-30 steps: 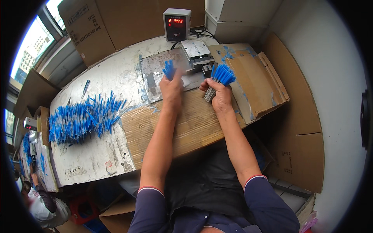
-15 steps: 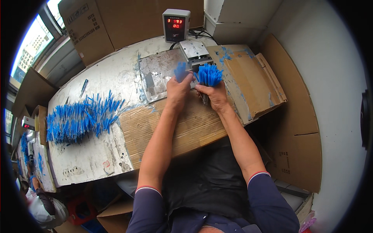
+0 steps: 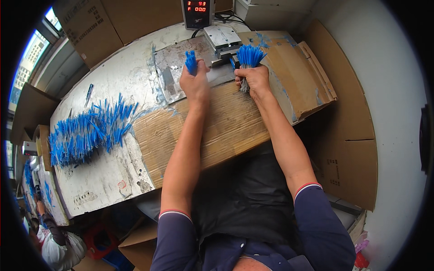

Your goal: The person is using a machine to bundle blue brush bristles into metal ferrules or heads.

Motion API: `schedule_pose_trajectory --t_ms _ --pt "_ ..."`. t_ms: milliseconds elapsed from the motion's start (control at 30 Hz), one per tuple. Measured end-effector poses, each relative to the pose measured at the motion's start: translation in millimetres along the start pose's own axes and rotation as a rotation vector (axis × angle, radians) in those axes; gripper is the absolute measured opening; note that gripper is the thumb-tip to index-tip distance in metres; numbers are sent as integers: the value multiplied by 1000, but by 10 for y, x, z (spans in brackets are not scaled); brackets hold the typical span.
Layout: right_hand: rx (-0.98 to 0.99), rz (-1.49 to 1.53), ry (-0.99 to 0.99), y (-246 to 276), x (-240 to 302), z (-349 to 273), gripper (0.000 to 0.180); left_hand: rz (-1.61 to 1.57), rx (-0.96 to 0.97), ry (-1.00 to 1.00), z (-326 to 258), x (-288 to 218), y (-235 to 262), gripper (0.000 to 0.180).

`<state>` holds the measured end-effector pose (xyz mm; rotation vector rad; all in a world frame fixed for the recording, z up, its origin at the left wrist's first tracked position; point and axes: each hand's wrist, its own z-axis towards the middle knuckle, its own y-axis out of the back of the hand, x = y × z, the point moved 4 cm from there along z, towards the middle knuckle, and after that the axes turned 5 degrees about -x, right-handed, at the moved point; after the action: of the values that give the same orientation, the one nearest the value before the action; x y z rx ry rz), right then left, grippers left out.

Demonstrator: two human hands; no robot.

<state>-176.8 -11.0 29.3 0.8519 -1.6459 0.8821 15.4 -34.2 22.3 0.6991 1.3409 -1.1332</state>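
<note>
My right hand (image 3: 254, 80) is closed around a thick bundle of thin metal wires with blue sleeves (image 3: 250, 55); the blue ends fan out upward and the bare silvery wires hang below the fist. To its left, my left hand (image 3: 195, 86) grips a smaller bundle of the same blue-sleeved wires (image 3: 191, 62), blue ends up. Both hands are raised over the near edge of a metal plate (image 3: 181, 56). Just beyond my right hand stands a small metal fixture (image 3: 222, 37) with a dark slotted front. A large heap of blue-sleeved wires (image 3: 88, 133) lies on the table at left.
A digital counter box (image 3: 197, 13) with red digits stands at the back, cables beside it. Flattened cardboard (image 3: 203, 131) covers the table's near edge; a cardboard box (image 3: 298, 77) sits at right by the wall. A pen (image 3: 89, 94) lies behind the heap. Another person (image 3: 61, 246) works at lower left.
My left hand has moved left, away from my right hand, with its smaller bundle. The right hand still holds the larger bundle. The whole view has shifted slightly.
</note>
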Motion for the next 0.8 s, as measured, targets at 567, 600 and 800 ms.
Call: schedule_pose_trajectory --t_ms 567,600,800 --pt "-27 21 -50 -31 -17 -8 9 724 -26 -557 -138 -225 -22 17" --pt "-20 25 -76 -20 -21 4 11 723 -22 -557 -147 -225 -34 17" --pt "33 122 -106 37 -26 4 13 752 70 -559 -176 -186 -107 17"
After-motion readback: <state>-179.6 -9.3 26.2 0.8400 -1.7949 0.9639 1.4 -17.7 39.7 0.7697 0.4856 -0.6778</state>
